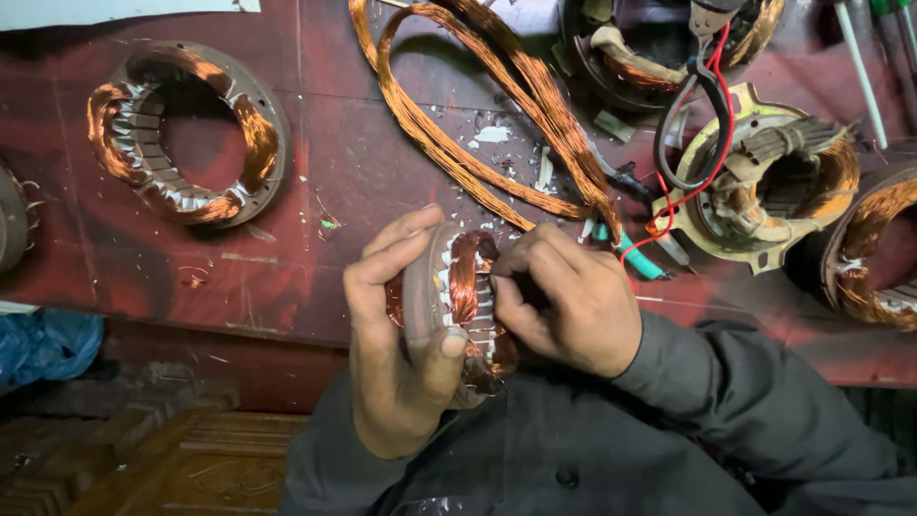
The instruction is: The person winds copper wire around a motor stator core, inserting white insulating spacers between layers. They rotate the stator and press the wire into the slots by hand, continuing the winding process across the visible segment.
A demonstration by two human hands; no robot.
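A small motor stator point(458, 306), wound with copper wire, is held upright above the near edge of the red workbench point(315, 182), just in front of the person's dark grey shirt point(535, 449). The left hand point(396, 334) is wrapped around its metal ring, thumb pressed on the rim and fingers curled behind it. The right hand point(564, 296) is closed over the stator's far side, fingertips pushed into the windings; what, if anything, is pinched there cannot be made out, as the fingertips are hidden by the knuckles. The stator's lower part is masked by the left thumb and palm. Behind the stator, a loose hank of copper wire point(497, 115) is laid across the bench. Far to the left of the stator a second stator point(186, 134) is seen lying flat, and to its right a yellowish motor housing point(764, 182) with red and black leads point(697, 115). More windings at the right edge are cut off by the frame.
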